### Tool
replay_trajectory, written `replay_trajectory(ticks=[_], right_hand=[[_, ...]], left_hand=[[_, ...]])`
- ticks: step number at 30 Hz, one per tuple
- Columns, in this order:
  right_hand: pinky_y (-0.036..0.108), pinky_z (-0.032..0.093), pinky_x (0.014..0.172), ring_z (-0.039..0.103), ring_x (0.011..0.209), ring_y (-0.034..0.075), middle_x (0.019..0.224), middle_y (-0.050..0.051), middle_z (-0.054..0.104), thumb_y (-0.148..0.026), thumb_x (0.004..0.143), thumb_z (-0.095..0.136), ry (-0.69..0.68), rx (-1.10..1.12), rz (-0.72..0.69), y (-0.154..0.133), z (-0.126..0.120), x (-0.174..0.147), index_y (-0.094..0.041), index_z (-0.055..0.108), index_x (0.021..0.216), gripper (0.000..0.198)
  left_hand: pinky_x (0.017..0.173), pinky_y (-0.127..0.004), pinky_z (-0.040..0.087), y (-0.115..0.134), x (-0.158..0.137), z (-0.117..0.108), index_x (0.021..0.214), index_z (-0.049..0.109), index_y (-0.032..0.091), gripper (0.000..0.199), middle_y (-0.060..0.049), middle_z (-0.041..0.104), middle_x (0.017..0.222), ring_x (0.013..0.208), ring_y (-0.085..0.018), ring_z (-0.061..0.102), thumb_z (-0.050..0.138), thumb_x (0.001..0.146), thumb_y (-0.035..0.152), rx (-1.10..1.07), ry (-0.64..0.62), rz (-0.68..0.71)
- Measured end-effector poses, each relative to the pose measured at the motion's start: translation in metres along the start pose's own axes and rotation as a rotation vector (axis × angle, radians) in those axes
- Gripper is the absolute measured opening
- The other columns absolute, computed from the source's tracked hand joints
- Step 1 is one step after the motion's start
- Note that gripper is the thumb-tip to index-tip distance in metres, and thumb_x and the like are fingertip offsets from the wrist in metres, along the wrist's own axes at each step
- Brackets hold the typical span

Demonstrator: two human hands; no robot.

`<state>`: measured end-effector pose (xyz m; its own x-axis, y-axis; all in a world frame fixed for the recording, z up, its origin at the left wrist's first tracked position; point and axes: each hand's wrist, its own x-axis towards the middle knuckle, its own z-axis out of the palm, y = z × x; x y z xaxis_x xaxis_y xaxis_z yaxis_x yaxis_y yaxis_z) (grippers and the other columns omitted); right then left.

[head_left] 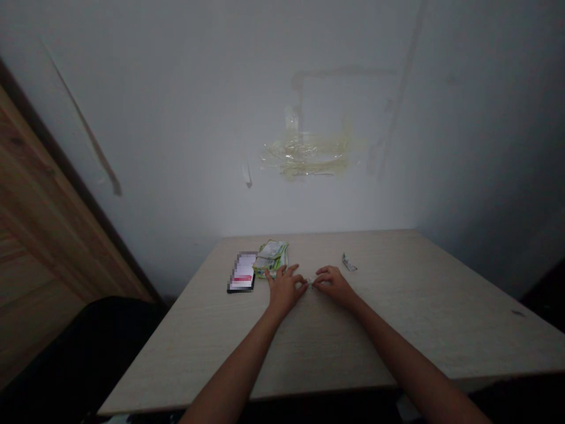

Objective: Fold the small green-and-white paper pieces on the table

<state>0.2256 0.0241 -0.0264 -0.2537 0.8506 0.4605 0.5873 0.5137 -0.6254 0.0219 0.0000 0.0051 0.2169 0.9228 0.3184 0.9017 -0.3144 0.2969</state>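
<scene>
Near the middle of the pale wood-grain counter, I have both forearms stretched forward and my hands meeting over a small crumpled whitish scrap. It sits between my fingertips, at or just above the surface; I cannot tell which, and its exact shape is too small to make out. My left hand pinches it from the left with the thumb and forefinger, while the other fingers fan out away from the grip, towards a stack of flat green-and-white printed packets. My right hand pinches the scrap from the other side, its fingers curled in together. The packets lie just beyond my left hand, one on top of another and a little askew. Left of them, right beside the stack, lies a black-edged phone, face up, its lit screen blurred into blocks with a pinkish-red band low down. Beyond my right hand, and apart from it, rests a thin, bent, whitish strip with coloured marks. Well off to the right, near the counter's edge, I see a small dark sliver, too faint to identify. Behind everything rises a grey-white wall, bearing a patch of shiny, yellowed clear tape.
</scene>
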Motion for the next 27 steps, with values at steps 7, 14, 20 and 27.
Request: replay_trajectory(ticks=[7,14,20,27], right_hand=[[0.041,0.041,0.1,0.057,0.106,0.023,0.103,0.006,0.067,-0.029,0.077,0.073,-0.018,0.004,0.005,0.0015,0.0001,-0.0006,-0.027,0.078,0.078,0.006],[0.041,0.041,0.101,0.056,0.107,0.024,0.105,0.006,0.066,-0.029,0.075,0.074,-0.012,-0.032,0.015,0.0016,0.0022,-0.0008,-0.027,0.079,0.077,0.005],[0.041,0.041,0.101,0.056,0.108,0.024,0.107,0.007,0.065,-0.03,0.075,0.074,-0.019,-0.036,0.046,-0.0035,0.0007,-0.0014,-0.026,0.078,0.076,0.006],[0.041,0.041,0.102,0.055,0.109,0.024,0.11,0.007,0.065,-0.028,0.074,0.074,-0.001,-0.024,0.019,0.0011,0.0039,-0.0014,-0.027,0.078,0.076,0.004]], left_hand=[[0.107,-0.078,0.001,0.0007,0.0012,0.0007,0.092,0.073,0.039,0.015,0.006,0.051,0.144,0.137,-0.035,0.033,0.065,0.082,0.047,-0.009,-0.006,-0.029],[0.107,-0.077,0.001,-0.0004,0.002,0.0038,0.09,0.073,0.038,0.014,0.005,0.051,0.144,0.138,-0.034,0.032,0.066,0.081,0.046,-0.027,-0.001,-0.042],[0.107,-0.077,0.0,0.0002,0.0058,0.0042,0.085,0.074,0.035,0.016,0.005,0.052,0.143,0.137,-0.034,0.033,0.062,0.084,0.047,-0.047,-0.01,-0.064],[0.104,-0.079,0.002,0.0019,0.0058,0.006,0.087,0.072,0.035,0.013,0.005,0.052,0.142,0.137,-0.034,0.033,0.066,0.082,0.046,-0.058,0.007,-0.061]])
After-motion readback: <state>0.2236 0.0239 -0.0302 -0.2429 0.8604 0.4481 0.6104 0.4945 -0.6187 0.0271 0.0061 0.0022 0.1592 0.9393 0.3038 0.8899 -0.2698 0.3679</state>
